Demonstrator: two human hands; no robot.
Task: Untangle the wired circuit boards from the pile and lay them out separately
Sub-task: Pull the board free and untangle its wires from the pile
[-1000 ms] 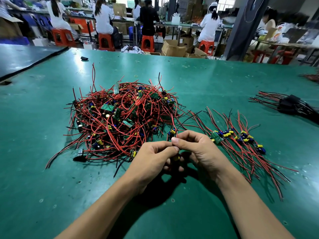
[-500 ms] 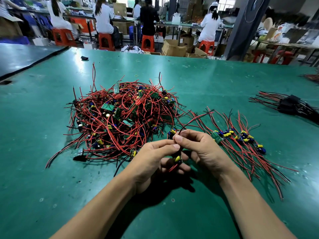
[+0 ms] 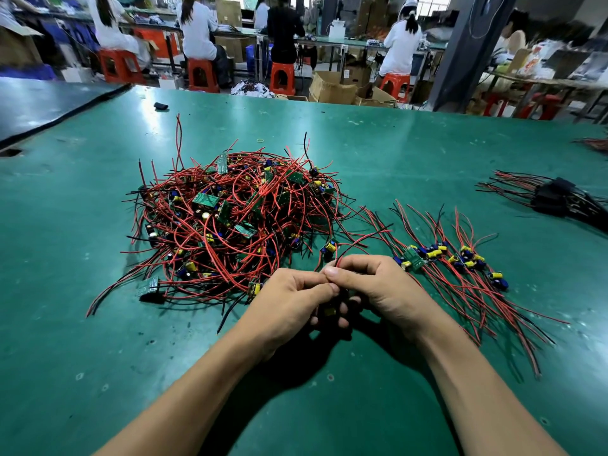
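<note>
Head view. Both hands meet just in front of the near edge of the tangled pile (image 3: 230, 222) of red- and black-wired circuit boards, which sits at the centre of the green surface (image 3: 411, 153). The left hand (image 3: 289, 301) is curled, thumb and forefinger pinched together, and holds one wired circuit board (image 3: 330, 311), of which only a yellow component shows between the palms. The right hand (image 3: 378, 291) is likewise curled, its fingertips pinching a red lead (image 3: 365, 237) that arcs up and away to the right. Whether this lead belongs to the held board cannot be told. To the right, just beside the right hand, lies the row of separated boards (image 3: 460, 274), wires roughly parallel and trailing toward the viewer. A bundle of dark parts (image 3: 556, 197) lies well apart at far right.

Step in hand, as judged: freeing one board's leads from the strands at the pile's edge. Most of the pile remains to be sorted. The next move likely calls for drawing the lead clear without dragging neighbouring boards, then laying the board alongside the row, apart from its neighbours.
</note>
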